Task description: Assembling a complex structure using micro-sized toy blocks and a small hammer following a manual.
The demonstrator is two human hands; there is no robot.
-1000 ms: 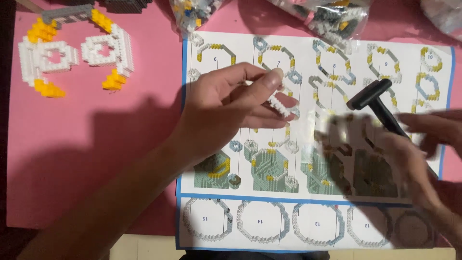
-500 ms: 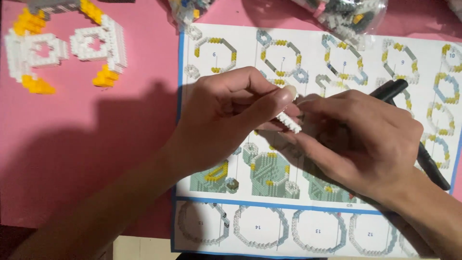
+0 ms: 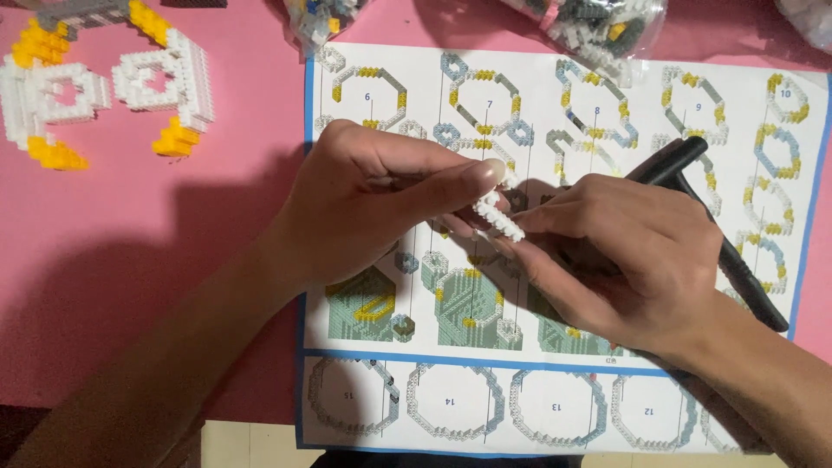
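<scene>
White micro-brick strip (image 3: 497, 217) is pinched between both hands, above the printed instruction sheet (image 3: 555, 260) on the pink table (image 3: 130, 260); left hand (image 3: 373, 208) is closed on its upper end, thumb pressed at the top; right hand (image 3: 624, 260) is clamped on its lower end, with a black tool (image 3: 719, 234) tucked under the same palm; hands are held together, touching. Finished white-and-yellow ring sections (image 3: 104, 87) are laid at far left; bags of loose bricks (image 3: 598, 22) are seen along the top edge; build judged partly done, many pieces left.
</scene>
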